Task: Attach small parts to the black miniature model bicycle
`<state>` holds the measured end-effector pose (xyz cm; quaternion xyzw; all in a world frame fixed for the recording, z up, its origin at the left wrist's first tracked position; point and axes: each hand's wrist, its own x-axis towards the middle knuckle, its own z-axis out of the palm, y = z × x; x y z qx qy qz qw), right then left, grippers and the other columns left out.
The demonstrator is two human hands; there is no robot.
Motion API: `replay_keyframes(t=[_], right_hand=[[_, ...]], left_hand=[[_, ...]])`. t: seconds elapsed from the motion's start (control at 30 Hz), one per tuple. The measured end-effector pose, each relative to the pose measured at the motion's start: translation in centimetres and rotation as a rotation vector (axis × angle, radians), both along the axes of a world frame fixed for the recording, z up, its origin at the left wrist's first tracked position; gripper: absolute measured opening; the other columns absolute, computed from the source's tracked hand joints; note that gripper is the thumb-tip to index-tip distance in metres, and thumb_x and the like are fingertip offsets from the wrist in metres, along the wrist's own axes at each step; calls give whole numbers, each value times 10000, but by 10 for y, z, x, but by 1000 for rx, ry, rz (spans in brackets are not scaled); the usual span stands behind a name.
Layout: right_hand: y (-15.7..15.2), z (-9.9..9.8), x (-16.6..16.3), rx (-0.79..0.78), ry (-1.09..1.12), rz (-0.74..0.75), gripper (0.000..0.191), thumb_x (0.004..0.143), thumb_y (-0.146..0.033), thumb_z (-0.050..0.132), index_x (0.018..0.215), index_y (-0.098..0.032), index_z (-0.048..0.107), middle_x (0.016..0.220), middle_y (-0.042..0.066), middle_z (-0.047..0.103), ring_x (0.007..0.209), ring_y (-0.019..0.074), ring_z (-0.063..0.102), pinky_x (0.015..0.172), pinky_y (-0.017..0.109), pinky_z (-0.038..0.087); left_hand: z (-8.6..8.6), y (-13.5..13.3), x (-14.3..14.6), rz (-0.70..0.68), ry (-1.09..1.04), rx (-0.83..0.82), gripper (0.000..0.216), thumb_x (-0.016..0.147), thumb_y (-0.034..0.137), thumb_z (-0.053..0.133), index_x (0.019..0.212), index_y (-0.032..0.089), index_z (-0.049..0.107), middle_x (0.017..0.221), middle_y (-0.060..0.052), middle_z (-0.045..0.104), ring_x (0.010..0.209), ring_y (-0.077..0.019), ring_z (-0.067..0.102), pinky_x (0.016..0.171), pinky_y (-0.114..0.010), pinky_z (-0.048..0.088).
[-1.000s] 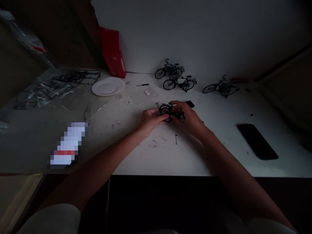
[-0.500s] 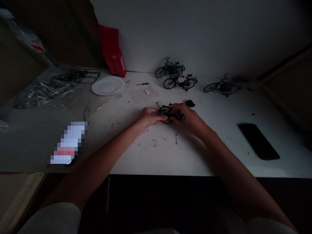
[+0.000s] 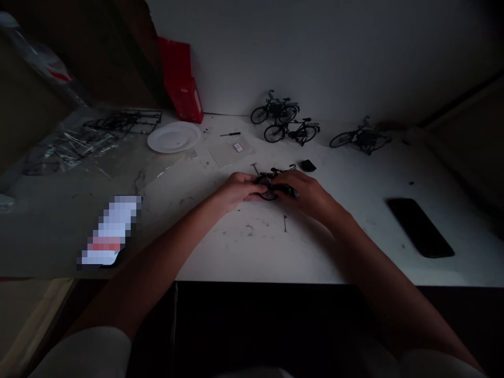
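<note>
A small black model bicycle (image 3: 266,179) is held between both hands above the middle of the white table. My left hand (image 3: 241,188) pinches its wheel at the left end. Fingers of my right hand (image 3: 301,190) close round the frame and the wheel on the right, hiding much of that side. The saddle and handlebar show above my right fingers. A small black piece (image 3: 307,165) lies just beyond my right hand. One thin part (image 3: 254,168) lies behind the held bicycle, and another thin rod (image 3: 285,223) lies in front of my right hand.
Three finished-looking model bicycles (image 3: 291,132) stand at the back. To the left are a white plate (image 3: 174,138), a red box (image 3: 185,97), a screwdriver (image 3: 230,134), a clear bag (image 3: 226,152) and black part frames (image 3: 126,123). Phones lie left (image 3: 112,231) and right (image 3: 420,227).
My right hand has shifted lower on the model bicycle, so its saddle and handlebar now show above the fingers. My left hand keeps its pinch on the wheel.
</note>
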<state>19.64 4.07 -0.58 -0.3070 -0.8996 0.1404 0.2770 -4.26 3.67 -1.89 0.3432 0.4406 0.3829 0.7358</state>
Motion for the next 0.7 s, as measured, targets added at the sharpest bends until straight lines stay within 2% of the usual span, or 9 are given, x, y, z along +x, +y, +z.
replay_keyframes(t=[0.13, 0.3, 0.6, 0.7], right_hand=[[3, -3, 1, 37, 28, 28, 312, 1045, -217, 656, 1338, -303, 717, 1256, 71, 778, 1167, 266, 759, 1022, 461, 650], [1, 2, 0, -4, 21, 6, 349, 1041, -215, 663, 1376, -304, 704, 1264, 67, 788, 1141, 260, 769, 1003, 454, 658], [0, -5, -2, 12, 51, -34, 285, 1034, -228, 681, 1308, -293, 725, 1226, 52, 798, 1121, 248, 776, 998, 440, 658], [0, -8, -1, -14, 52, -89, 324, 1015, -240, 698, 1335, -294, 710, 1245, 54, 800, 1101, 249, 787, 989, 443, 666]], left_hand=[[2, 0, 0, 8, 4, -18, 176, 809, 40, 861, 971, 103, 836, 952, -116, 850, 880, -199, 812, 1071, -428, 614], [4, -2, 0, 2, 10, -26, 94, 883, 98, 840, 977, 96, 837, 969, -127, 853, 908, -204, 819, 1081, -422, 611], [3, -2, -1, -17, -3, -10, 171, 872, 135, 876, 1034, 91, 840, 995, -116, 854, 907, -186, 812, 1094, -400, 601], [3, -2, -1, -6, -13, -5, 170, 859, 145, 888, 1017, 103, 843, 994, -111, 851, 908, -182, 803, 1087, -400, 598]])
